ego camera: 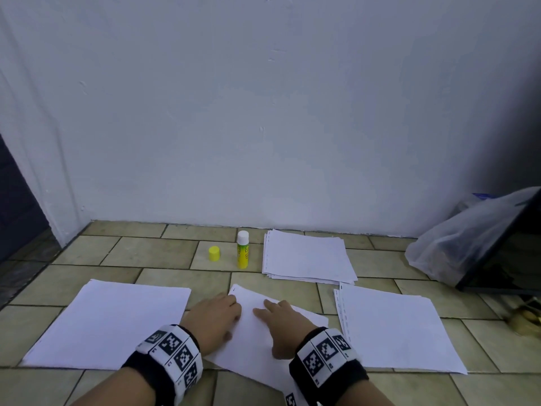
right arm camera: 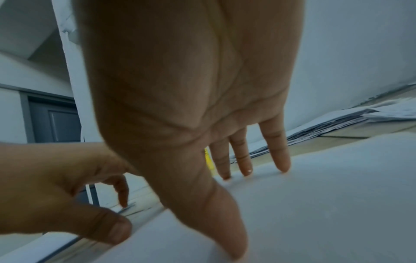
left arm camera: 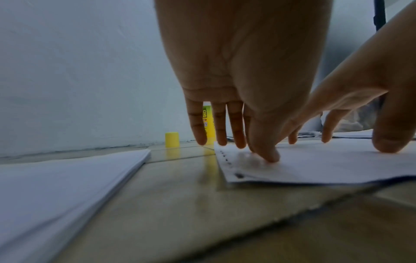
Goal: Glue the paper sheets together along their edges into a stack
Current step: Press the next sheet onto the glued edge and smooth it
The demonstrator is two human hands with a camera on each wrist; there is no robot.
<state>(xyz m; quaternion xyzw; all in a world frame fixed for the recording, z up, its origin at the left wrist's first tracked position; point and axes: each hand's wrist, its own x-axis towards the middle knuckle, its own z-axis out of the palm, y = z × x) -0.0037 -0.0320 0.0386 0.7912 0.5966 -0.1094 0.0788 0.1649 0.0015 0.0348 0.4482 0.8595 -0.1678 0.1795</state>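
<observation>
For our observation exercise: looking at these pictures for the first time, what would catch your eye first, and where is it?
First, the two hands in the middle foreground: the left hand and right hand press flat on a white sheet lying askew on the tiled floor. Next, the bright yellow glue stick standing uncapped beyond them near the wall, its yellow cap just to its left. White paper piles lie on either side.
</observation>
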